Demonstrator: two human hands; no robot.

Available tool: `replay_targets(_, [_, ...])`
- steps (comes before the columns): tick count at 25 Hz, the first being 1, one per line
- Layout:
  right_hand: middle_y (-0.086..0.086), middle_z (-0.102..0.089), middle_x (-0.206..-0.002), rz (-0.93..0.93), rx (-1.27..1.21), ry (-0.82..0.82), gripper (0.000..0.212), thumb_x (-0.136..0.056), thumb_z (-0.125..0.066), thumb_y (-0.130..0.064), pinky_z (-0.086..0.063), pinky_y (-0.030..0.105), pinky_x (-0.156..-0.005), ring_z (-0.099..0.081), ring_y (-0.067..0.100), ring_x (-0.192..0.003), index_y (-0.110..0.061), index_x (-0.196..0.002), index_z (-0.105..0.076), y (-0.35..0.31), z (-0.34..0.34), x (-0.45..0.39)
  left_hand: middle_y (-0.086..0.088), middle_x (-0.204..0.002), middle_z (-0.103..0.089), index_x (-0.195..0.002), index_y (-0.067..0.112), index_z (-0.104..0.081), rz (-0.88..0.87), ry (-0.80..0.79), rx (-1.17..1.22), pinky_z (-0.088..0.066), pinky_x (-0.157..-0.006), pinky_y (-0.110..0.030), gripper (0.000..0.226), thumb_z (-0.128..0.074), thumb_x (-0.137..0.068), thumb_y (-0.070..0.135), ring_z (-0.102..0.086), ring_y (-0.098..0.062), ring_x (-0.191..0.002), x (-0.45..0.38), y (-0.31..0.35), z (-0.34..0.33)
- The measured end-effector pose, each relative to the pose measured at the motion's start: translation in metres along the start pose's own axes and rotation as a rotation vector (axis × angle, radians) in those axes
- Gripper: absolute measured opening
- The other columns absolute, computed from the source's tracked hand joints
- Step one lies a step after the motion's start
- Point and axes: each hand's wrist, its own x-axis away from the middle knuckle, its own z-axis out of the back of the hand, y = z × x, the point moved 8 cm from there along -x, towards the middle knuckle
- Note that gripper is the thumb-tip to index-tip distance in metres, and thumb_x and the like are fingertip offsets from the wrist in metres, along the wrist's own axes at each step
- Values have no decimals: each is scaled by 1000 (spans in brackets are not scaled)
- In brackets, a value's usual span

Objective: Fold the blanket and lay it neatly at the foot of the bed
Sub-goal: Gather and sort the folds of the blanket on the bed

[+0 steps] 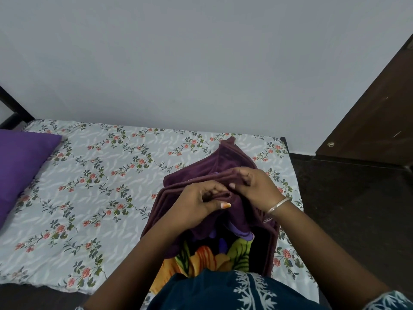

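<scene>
— Where is the blanket [225,166]?

— Bunched in maroon layers on the flowered bed [93,175], towards the end away from the purple pillow [20,166], its near part lifted, a bright floral side showing below.

— And the hands?

— Both pinch the stacked edges. The left hand [199,204] curls its fingers and thumb round a fold; the right hand [254,186], a bangle [278,204] at its wrist, grips the edge just beside it.

— The surroundings?

— A pale wall [201,63] behind, a dark door [375,113] at right.
</scene>
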Motion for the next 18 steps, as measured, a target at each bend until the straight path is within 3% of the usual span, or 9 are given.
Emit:
replay_targets(3, [-2, -74, -92, -51, 217, 239, 29, -78, -69, -35, -54, 41, -84, -68, 14, -89, -17, -101, -69, 5, 17, -4, 0, -93, -68, -91, 17, -74, -64, 19, -48, -52, -86, -29, 20, -79, -74, 10, -67, -15, -89, -3, 9, -1])
replay_targets(6, [-8, -71, -76, -4, 268, 103, 29, -83, -62, -43, -52, 34, -72, -65, 8, -75, -17, -89, -69, -3, -8, 0, 8, -87, -66, -87, 27, -75, -78, 136, -104, -50, -81, -23, 26, -83, -68, 11, -66, -7, -85, -3, 8, 11])
replay_targets(8, [5, -72, -78, 12, 227, 24, 46, -85, -50, -53, -52, 44, -72, -67, 21, -74, -10, -88, -68, -3, -24, 7, 12, -84, -69, -86, 25, -74, -87, 165, -112, -49, -78, -16, 27, -84, -67, 9, -66, -4, -84, 1, 7, 15])
replay_targets(10, [17, -70, -82, -14, 53, 3, 45, -91, -50, -46, -52, 46, -79, -65, 26, -76, -5, -88, -68, -3, -26, 10, 14, -83, -69, -89, 24, -67, -60, 212, -71, -49, -77, -15, 32, -83, -68, 7, -66, -3, -82, 5, 4, 17])
replay_targets(13, [6, -73, -102, 0, -119, -72, 24, -97, -51, -21, -47, 23, -90, -65, 9, -97, -11, -109, -69, -18, -28, 20, 13, -91, -63, -99, 37, -55, -37, 379, -144, -49, -80, -20, 48, -84, -67, 16, -62, -3, -89, 9, 0, 28])
replay_targets(15, [0, -68, -117, 37, -156, -211, 33, -90, -63, -16, -44, 21, -99, -60, 7, -113, -15, -123, -61, -27, -35, 28, 22, -113, -50, -112, 51, -46, -49, 457, -262, -48, -90, -28, 61, -80, -63, 35, -54, -6, -109, 10, 1, 37])
replay_targets(16, [-3, -66, -121, 41, -134, -254, 42, -86, -67, -12, -42, 22, -102, -57, 6, -117, -17, -127, -57, -25, -36, 31, 27, -120, -43, -118, 55, -42, -49, 438, -285, -46, -94, -30, 69, -78, -61, 42, -50, -7, -117, 8, 1, 40])
replay_targets(18, [-8, -63, -123, 71, 16, -245, 49, -83, -67, -4, -42, 26, -103, -55, 4, -118, -18, -128, -55, -20, -35, 34, 28, -128, -44, -127, 50, -42, -33, 241, -223, -44, -98, -30, 78, -83, -62, 40, -49, -6, -122, 3, -5, 34])
